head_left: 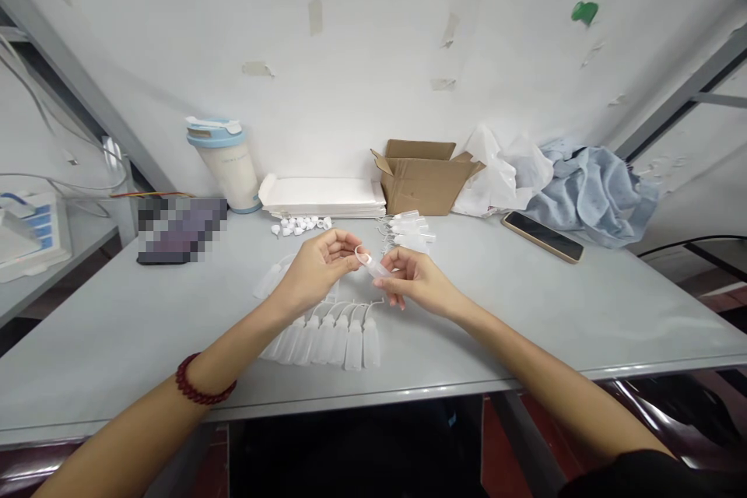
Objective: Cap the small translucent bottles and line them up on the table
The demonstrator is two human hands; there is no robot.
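Above the table, my right hand [417, 280] grips the body of a small translucent plastic squeeze bottle [377, 268], which lies tilted between my hands. At its neck end, where a thin curved strip loops up, the fingers of my left hand [320, 264] are pinched; exactly what they press on is partly hidden. Below my hands, a row of similar bottles [354, 346] with thin curved strips at their tops lies on the table. More bottles [412, 229] are grouped behind my right hand, and a few [267, 280] lie partly behind my left wrist. Small white caps [299, 226] sit in a pile farther back.
Along the wall stand a tumbler [227, 171], a stack of white sheets or envelopes [327, 194], an open cardboard box [423, 183], a white plastic bag [496, 175] and blue cloth [595, 191]. A phone [542, 236] lies right; a blurred-out item [184, 229] lies left.
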